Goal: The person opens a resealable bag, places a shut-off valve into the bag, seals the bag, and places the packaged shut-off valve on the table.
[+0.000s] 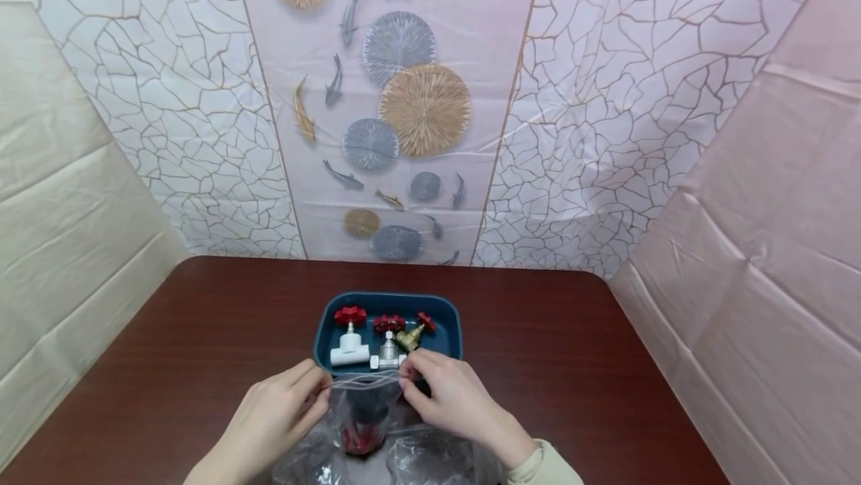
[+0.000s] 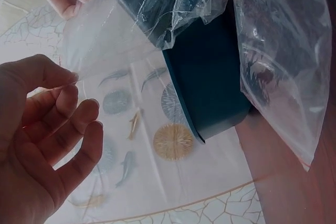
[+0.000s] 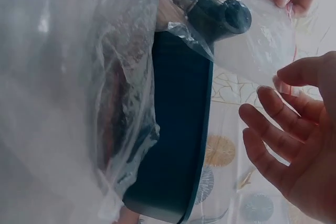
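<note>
In the head view my left hand [image 1: 279,404] pinches one end of the mouth of a clear zip bag [image 1: 346,381]. At the other end of that mouth, my right hand [image 1: 452,393] also pinches the plastic between thumb and forefinger. Inside the bag hangs a valve with a dark tee-shaped body [image 3: 223,17], a metal stem and a red handle [image 1: 361,439] pointing down. The remaining fingers of my left hand [image 2: 50,129] and right hand [image 3: 294,124] are loosely bent, away from the plastic.
Behind the bag a blue tray [image 1: 323,335] holds a white valve [image 1: 350,350], a silver valve [image 1: 389,352] and a brass valve [image 1: 408,338], all red-handled. More clear plastic bags [image 1: 430,459] lie at the near side of the brown table [image 1: 578,373]. A patterned cloth [image 1: 572,134] hangs behind.
</note>
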### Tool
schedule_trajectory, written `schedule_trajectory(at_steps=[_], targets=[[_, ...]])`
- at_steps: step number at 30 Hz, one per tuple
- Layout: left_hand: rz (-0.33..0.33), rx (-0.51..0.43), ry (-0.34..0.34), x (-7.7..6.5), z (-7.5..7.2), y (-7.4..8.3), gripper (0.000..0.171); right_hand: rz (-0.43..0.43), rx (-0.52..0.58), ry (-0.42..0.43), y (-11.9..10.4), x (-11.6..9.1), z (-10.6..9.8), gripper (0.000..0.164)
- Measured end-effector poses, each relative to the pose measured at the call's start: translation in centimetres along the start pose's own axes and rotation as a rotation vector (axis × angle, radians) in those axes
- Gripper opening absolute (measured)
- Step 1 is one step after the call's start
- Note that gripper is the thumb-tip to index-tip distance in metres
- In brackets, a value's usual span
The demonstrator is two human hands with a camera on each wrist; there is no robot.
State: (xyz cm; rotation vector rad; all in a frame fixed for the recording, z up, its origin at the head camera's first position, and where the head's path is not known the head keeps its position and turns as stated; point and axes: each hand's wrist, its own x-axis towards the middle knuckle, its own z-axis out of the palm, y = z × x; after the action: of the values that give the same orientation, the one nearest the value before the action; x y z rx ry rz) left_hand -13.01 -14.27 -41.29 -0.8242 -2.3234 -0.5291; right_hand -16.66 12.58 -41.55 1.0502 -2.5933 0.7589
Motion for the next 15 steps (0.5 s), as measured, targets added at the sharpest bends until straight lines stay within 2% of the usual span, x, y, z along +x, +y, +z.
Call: schedule_trajectory(at_steps=[4, 6, 8, 15], targets=[[-0.012, -0.002, -0.023, 0.1, 0.2, 0.2, 0.005, 0.004, 0.050, -0.055, -0.3, 0.2, 0.2, 0.026], [-0.023, -0.009, -0.044, 0.2, 0.2, 0.3, 0.006, -0.020, 0.064, -0.070, -0.7, 0.6, 0.4, 0.038], [-0.027, -0.012, -0.049, 0.2, 0.3, 0.4, 0.006, -0.063, 0.075, -0.076, -1.3, 1.2, 0.7, 0.041], [0.006, -0.015, 0.011, 0.2, 0.5, 0.6, 0.006, -0.250, -0.029, -0.009, -3.2, 2.9, 2.0, 0.016]])
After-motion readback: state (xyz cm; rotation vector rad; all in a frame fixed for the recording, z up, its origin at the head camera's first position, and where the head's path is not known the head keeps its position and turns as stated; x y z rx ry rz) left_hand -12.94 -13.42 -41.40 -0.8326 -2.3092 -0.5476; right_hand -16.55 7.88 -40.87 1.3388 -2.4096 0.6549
